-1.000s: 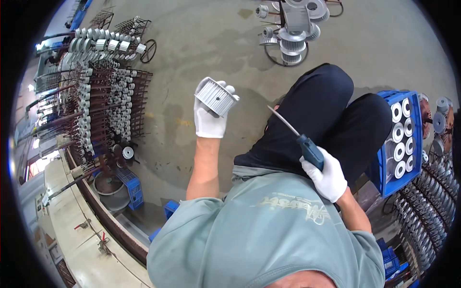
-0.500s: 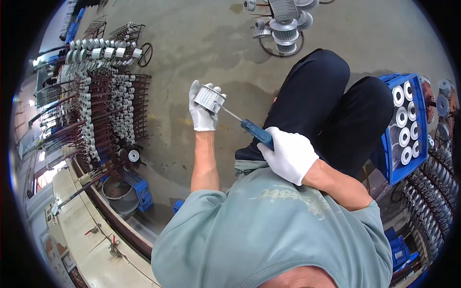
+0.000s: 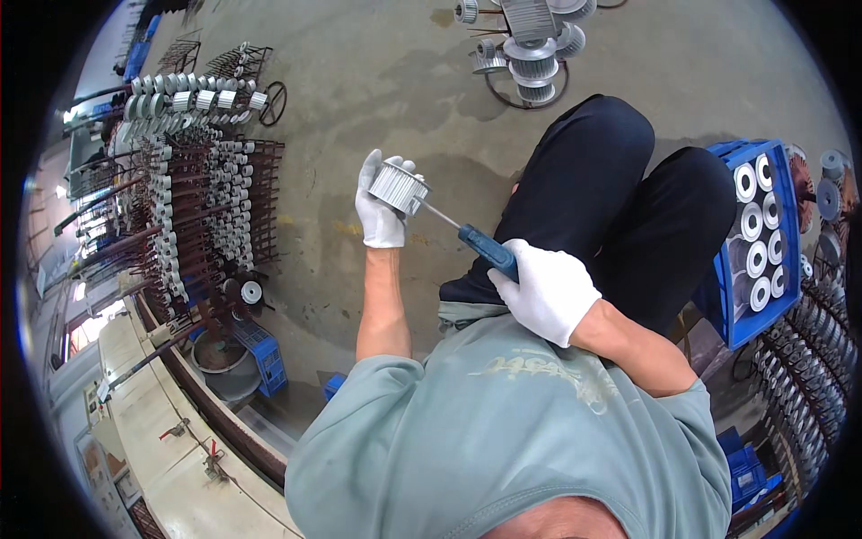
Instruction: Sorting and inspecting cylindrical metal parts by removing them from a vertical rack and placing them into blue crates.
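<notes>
In my left hand, gloved in white, I hold a silver toothed pulley with its grooved side up and its flange edge toward the right. My right hand, also in a white glove, is closed round the blue handle of a screwdriver. Its metal shaft slants up to the left and meets the pulley's right side. The tip is hidden against the pulley, so I cannot tell how far in it reaches.
By my right knee stands a blue crate of silver ring-faced pulleys. Racks hung with many small pulleys fill the left. More pulleys stand stacked on the floor ahead. A cream machine cabinet lies at lower left.
Both hands, with the pulley and the screwdriver, have shifted slightly to the right. The screwdriver still meets the pulley's side.
</notes>
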The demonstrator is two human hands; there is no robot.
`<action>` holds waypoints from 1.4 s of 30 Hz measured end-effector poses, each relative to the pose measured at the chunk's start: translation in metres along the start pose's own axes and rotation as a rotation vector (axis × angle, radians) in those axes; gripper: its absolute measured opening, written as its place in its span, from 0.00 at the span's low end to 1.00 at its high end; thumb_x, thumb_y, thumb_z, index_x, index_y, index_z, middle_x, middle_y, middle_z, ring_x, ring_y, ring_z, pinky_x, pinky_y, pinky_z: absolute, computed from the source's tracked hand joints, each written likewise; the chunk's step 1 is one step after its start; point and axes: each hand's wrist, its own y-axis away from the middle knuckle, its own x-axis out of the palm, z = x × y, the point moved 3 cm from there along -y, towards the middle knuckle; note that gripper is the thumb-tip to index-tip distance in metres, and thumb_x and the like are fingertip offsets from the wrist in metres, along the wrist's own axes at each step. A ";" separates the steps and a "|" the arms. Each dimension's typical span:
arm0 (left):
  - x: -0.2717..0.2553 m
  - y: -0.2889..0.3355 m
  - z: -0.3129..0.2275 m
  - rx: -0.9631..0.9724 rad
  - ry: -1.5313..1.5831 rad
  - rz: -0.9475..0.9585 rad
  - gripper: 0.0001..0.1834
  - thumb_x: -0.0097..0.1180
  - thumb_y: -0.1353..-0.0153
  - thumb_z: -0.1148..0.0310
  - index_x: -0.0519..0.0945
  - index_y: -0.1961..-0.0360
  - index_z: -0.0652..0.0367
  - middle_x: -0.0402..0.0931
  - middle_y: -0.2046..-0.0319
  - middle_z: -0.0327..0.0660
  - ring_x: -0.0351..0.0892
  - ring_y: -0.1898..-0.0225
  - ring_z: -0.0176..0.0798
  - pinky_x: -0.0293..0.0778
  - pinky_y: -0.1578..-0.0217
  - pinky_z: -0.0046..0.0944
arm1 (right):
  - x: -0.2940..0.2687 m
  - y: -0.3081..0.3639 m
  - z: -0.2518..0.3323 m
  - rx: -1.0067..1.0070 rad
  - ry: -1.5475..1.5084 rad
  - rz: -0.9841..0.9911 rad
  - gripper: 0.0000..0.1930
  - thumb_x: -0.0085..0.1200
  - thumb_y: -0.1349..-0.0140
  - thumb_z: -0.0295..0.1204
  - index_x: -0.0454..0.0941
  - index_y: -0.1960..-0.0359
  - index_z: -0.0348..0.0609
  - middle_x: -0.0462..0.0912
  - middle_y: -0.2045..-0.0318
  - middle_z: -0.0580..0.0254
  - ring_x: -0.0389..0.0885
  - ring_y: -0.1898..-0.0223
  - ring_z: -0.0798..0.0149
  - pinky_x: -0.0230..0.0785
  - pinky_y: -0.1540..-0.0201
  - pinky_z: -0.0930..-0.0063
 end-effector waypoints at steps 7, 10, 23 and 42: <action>-0.013 -0.008 -0.012 0.034 -0.138 0.050 0.20 0.51 0.37 0.70 0.73 0.42 0.53 0.79 0.57 0.44 0.81 0.56 0.46 0.79 0.55 0.44 | -0.003 0.004 -0.001 -0.015 0.005 -0.013 0.09 0.52 0.37 0.32 0.75 0.63 0.38 0.80 0.82 0.59 0.79 0.83 0.53 0.72 0.75 0.67; -0.009 -0.007 -0.021 0.177 -0.366 0.115 0.24 0.55 0.42 0.74 0.74 0.42 0.54 0.79 0.56 0.44 0.81 0.56 0.45 0.78 0.54 0.42 | -0.006 0.004 0.000 -0.008 -0.004 -0.010 0.10 0.52 0.37 0.32 0.75 0.63 0.38 0.80 0.82 0.59 0.79 0.83 0.53 0.72 0.75 0.67; 0.025 0.018 -0.054 0.992 -1.505 0.480 0.41 0.65 0.60 0.85 0.71 0.39 0.58 0.77 0.51 0.45 0.79 0.55 0.43 0.75 0.54 0.36 | -0.021 -0.003 0.003 -0.035 -0.074 0.063 0.10 0.52 0.38 0.32 0.75 0.67 0.37 0.80 0.82 0.57 0.79 0.82 0.52 0.72 0.73 0.67; 0.009 0.010 -0.046 0.482 -1.103 0.056 0.39 0.54 0.58 0.88 0.72 0.39 0.61 0.74 0.45 0.46 0.78 0.54 0.42 0.74 0.51 0.36 | -0.025 -0.001 -0.004 -0.079 -0.198 0.155 0.12 0.52 0.37 0.34 0.75 0.64 0.36 0.81 0.79 0.56 0.81 0.78 0.52 0.73 0.67 0.66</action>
